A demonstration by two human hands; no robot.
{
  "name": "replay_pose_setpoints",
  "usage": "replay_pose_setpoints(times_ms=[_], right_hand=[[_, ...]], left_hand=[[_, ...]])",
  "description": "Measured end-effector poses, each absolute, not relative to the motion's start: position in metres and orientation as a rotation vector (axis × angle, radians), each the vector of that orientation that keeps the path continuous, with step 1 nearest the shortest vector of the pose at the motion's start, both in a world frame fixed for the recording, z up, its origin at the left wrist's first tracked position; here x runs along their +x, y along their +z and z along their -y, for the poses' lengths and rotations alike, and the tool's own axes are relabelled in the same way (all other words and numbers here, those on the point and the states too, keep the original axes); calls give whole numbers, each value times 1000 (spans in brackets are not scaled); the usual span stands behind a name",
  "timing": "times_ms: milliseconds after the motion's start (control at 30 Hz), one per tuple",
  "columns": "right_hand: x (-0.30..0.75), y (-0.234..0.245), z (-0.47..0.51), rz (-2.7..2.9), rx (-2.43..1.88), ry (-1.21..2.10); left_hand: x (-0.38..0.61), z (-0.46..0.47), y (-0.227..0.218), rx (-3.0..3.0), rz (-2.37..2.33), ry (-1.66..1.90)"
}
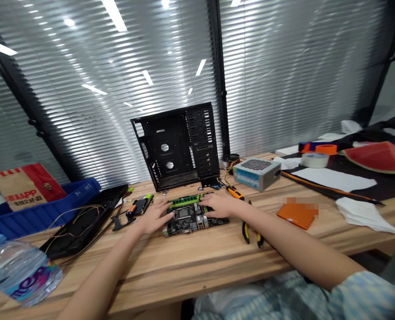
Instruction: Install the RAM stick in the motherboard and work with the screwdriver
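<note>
Motherboard (179,226) between left hand (153,216) and right hand (223,205), fingers (165,218) loosely spread, grip unclear; case (177,142) behind, pliers (246,233) near.

- Clear water bottle (20,271) with a blue cap, near the left edge
- Long blue bin (17,220) on the counter (157,266)
- Red and tan paper bag (27,186), in the bin or just behind it, hard to tell which
- Big red watermelon slice (384,155), far right
- Round white tape roll (315,161), just beside an orange ring (327,149)
- White paper sheet (340,178) on a black mat (393,187)
- Crumpled white tissue (367,213) near the mat
- Flat orange square (299,218), partly blurred
- Shiny gray blinds (284,66) behind everything
</note>
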State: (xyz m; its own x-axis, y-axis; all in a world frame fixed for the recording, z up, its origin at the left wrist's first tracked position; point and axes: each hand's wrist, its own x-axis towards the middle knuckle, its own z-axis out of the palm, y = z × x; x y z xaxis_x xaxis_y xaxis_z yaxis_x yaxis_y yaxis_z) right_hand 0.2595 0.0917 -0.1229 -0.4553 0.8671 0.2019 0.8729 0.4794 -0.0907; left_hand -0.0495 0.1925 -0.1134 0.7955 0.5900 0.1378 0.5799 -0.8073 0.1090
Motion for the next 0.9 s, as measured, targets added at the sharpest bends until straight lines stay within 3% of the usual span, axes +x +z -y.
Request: replay_pose_setpoints(times_ms=[900], right_hand=[[243, -138, -107, 2358, -1419, 58]], left_hand=[[-44, -182, -105, 2644, -1061, 287]])
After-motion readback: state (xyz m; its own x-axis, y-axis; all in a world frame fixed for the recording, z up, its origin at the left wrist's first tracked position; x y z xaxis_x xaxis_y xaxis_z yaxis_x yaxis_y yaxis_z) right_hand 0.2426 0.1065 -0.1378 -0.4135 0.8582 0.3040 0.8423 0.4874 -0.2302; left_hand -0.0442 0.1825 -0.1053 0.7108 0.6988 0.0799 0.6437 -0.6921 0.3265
